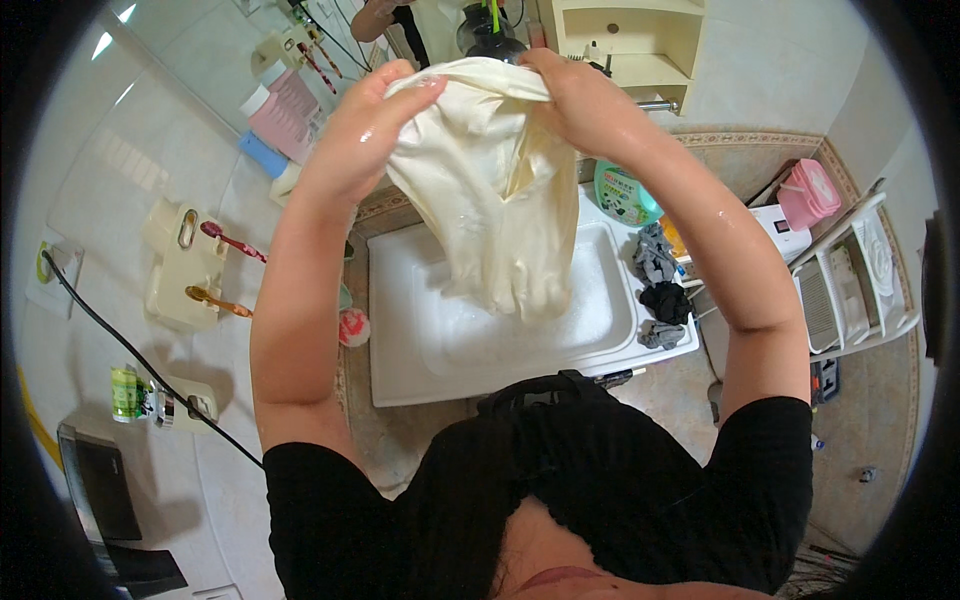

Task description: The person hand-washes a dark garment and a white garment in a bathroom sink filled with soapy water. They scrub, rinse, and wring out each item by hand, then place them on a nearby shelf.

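Note:
A wet cream-coloured garment (487,202) hangs in folds above a white laundry sink (420,330). My left hand (382,112) grips its upper left edge, thumb in front. At the upper right edge my right hand (570,97) is closed on the same cloth, its fingertips partly hidden. The lower end of the garment hangs over the basin; whether it touches the basin cannot be told. Both hands and forearms look wet.
On the sink's right ledge stand a green detergent bottle (624,195) and small grey and black cloths (666,301). A wall holder (187,262) with toothbrushes is at the left. A cream shelf (626,45) hangs behind, and a white rack (855,277) stands at the right.

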The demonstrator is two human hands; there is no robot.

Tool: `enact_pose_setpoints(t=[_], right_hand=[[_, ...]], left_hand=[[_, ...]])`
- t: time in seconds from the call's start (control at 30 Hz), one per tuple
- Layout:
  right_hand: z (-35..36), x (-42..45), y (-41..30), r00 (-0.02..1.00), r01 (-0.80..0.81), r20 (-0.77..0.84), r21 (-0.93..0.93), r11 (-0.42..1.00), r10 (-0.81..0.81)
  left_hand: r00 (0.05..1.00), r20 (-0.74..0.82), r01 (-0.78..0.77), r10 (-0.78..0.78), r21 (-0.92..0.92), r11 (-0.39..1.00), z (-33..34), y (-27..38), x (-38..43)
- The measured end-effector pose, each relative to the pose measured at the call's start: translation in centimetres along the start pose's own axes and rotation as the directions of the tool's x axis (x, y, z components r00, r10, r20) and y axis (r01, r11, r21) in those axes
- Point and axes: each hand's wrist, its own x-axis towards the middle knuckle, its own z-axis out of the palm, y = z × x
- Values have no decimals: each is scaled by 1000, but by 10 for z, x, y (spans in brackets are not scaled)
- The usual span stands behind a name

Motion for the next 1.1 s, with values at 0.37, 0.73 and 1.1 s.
enact_pose_setpoints(t=[0.37, 0.73, 1.1], right_hand=[[-32, 3, 11, 948, -248, 46, 728, 639, 316], [-48, 5, -19, 913, -234, -110, 648, 725, 393], [-42, 16, -17, 917, -218, -95, 695, 685, 388]], left_hand=[[970, -21, -180, 240, 601, 779, -24, 19, 11], [926, -151, -105, 347, 778, 619, -33, 6, 17], [827, -102, -168, 554, 894, 415, -16, 5, 4]])
